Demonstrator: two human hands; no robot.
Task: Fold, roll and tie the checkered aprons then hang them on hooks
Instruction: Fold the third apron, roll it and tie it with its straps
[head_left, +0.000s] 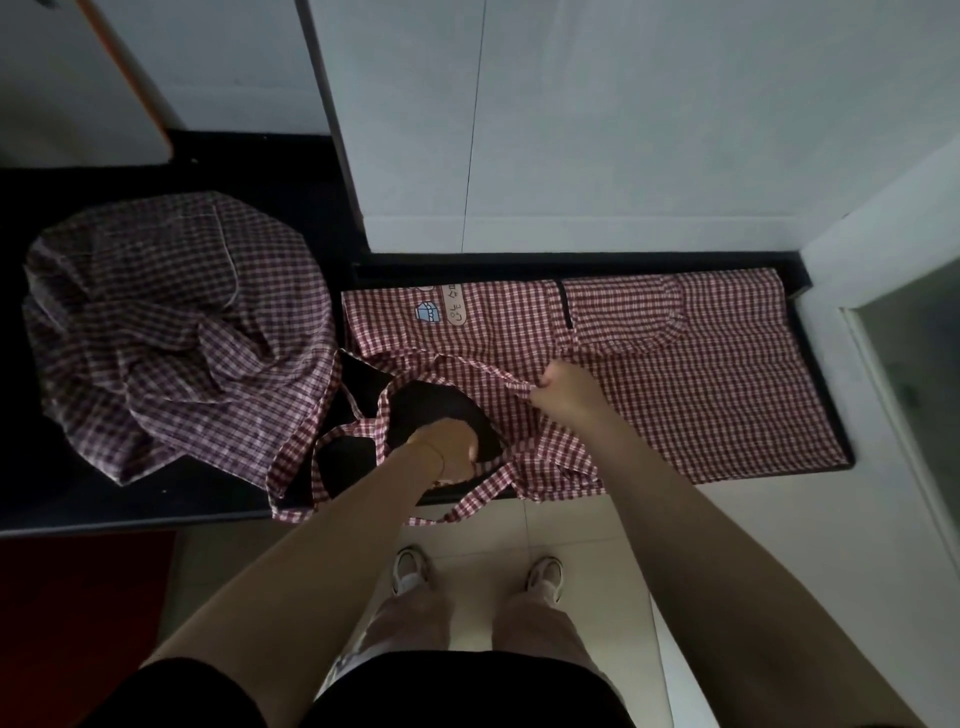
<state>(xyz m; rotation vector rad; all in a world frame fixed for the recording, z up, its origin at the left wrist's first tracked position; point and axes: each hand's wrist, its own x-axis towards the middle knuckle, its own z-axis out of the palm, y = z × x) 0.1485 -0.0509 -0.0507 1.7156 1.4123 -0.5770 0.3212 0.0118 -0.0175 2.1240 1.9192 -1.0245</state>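
With the left hand (449, 447) curled around a strap (382, 431) and the right hand (563, 389) pinching the edge of the apron (701, 389) spread on the ledge (826, 374), draw both taut, squaring edges before folding.

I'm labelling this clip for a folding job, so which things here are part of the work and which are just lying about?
Part of the job:
- spread apron, flat on the black counter
- its strap, pinched by the right hand
- left hand, gripping cloth at the near edge
- apron pile, waiting on the left

Just lying about:
- red mat
- white shoes
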